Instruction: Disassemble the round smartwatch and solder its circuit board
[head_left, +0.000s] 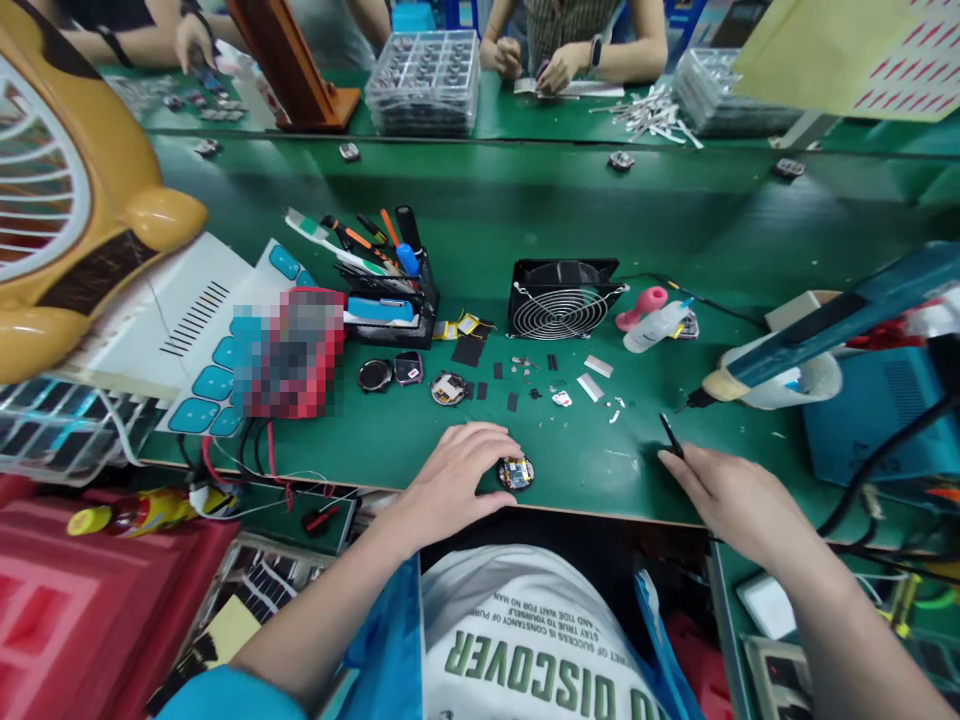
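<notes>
A round opened watch body (516, 472) with a yellow and blue inside lies on the green table (600, 460) near its front edge. My left hand (469, 470) curves around its left side, with thumb and fingers touching or very near the rim. Farther right, my right hand (720, 490) pinches a slim black tool (671, 434) that points up and left, away from the watch body. Beyond my left hand are another opened round watch (448, 388), two dark watch cases (375, 375) and small black pieces (512, 402). Silver strips (590, 388) and tiny parts lie to their right.
A fan (562, 300) stands behind the parts, with a tool holder (390, 310) and red meter (300, 350) to its left. On the right are a clear bottle (656, 325), a white tub (802, 380) and a blue handheld tool (810, 330). People's hands work across the table.
</notes>
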